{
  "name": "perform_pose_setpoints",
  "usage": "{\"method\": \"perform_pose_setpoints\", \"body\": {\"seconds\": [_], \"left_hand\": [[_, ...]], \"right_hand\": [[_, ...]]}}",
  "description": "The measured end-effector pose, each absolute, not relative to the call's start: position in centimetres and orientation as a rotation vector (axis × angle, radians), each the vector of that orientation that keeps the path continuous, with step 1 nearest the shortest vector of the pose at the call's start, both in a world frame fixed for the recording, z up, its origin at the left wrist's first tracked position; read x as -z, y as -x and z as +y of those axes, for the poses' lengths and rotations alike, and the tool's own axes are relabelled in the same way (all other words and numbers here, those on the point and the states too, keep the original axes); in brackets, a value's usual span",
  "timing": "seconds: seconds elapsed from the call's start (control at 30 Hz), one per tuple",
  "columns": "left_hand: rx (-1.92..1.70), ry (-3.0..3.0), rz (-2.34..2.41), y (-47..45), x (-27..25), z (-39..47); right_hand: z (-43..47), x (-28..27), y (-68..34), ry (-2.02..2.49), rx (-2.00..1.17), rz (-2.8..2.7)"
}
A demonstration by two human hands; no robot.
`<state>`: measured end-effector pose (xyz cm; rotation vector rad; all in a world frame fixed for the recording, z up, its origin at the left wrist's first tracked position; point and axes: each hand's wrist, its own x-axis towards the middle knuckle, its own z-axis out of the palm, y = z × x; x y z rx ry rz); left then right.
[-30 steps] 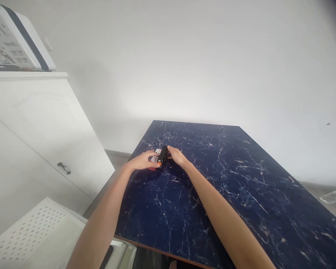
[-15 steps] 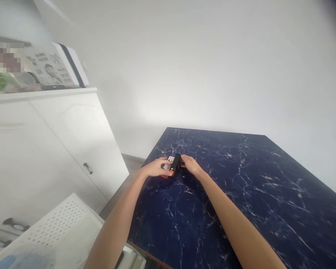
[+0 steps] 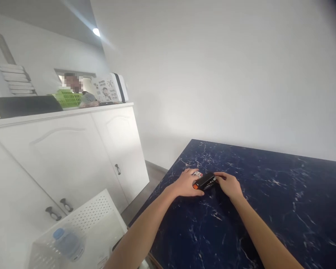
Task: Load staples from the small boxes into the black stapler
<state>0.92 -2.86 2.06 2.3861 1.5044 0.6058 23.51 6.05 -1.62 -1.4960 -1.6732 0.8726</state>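
Observation:
A small black oblong case with an orange end lies low over the dark blue marbled table. My left hand is curled round its left end, thumb on the near side and fingers on the far side. A white printed piece, possibly a pack or card, shows under those fingers; most of it is hidden. At the case's right end my right hand is closed, with thumb and fingertips pinching there. A pale slot or strip shows along the case's near side. Its exact kind cannot be made out.
A white perforated basket with a blue-capped plastic bottle stands left of the table. Beyond is a white cabinet, with a green basket and a printed white box on top. A person is behind it.
My view has swung left, so table and hands sit farther right. The black case has turned from steeply slanted to nearly crosswise, with both hands still at it.

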Motion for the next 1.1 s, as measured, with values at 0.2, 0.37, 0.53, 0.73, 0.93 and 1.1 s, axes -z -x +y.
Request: {"method": "perform_pose_setpoints", "body": {"seconds": [0.2,0.37,0.53,0.73,0.93,1.1], "left_hand": [[-0.716,-2.505,1.536,-1.3,-1.9,-2.7],[-0.716,-2.476,1.569,-0.2,-2.9,-2.5],[-0.699,-2.420,1.562,1.3,-3.2,-1.6],[-0.658,-2.404,1.630,1.9,-3.4,-1.6],[-0.697,-2.406,1.705,1.2,-3.3,-1.5],[-0.709,-2.415,1.715,0.8,-3.2,-1.6]], "right_hand": [[6.1,0.3,-25.6,1.456,-0.606,-2.119],[4.4,-1.9,-26.0,1.219,-0.546,-2.432],[3.8,-3.0,-25.6,1.237,-0.586,-2.445],[4.0,-3.3,-26.2,1.267,-0.615,-2.256],[4.9,-2.4,-26.4,1.483,-0.695,-2.011],[4.3,-1.3,-23.2,1.448,-0.934,-2.076]]}}
